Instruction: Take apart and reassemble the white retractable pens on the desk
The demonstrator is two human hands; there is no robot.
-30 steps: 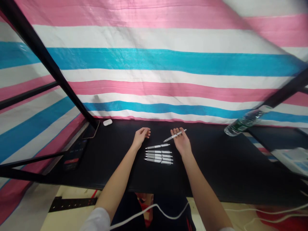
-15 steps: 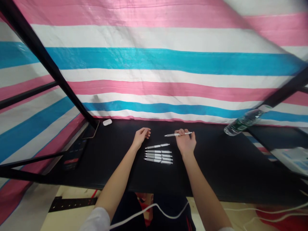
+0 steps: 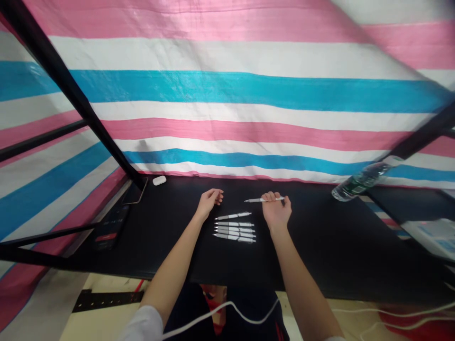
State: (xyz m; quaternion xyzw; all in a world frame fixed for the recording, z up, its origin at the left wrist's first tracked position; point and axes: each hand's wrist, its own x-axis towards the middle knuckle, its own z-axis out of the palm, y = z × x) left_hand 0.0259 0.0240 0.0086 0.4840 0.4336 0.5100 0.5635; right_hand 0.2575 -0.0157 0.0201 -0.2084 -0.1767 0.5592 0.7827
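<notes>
My right hand [image 3: 276, 213] is closed around a white and grey pen [image 3: 253, 200]. The pen lies level across its fingers, tip to the left, and the fingers cover its middle. My left hand [image 3: 209, 203] rests on the black table, fingers loosely curled and a little apart, with nothing visible in them. Between my forearms, several similar pens lie roughly parallel with their tips to the left. One pen [image 3: 232, 216] sits slightly tilted at the top, apart from the close row of pens [image 3: 234, 231] below it.
A clear plastic bottle [image 3: 362, 181] is at the right rear. A small white case [image 3: 159, 180] and a phone [image 3: 135, 192] sit at the left rear of the black table [image 3: 302, 265]. Black frame bars [image 3: 80, 102] and striped sheeting [image 3: 249, 90] enclose the space. A white cable [image 3: 213, 310] crosses my lap.
My right hand and its pen sit very slightly farther right and lower. Left hand and the pens on the table look unchanged.
</notes>
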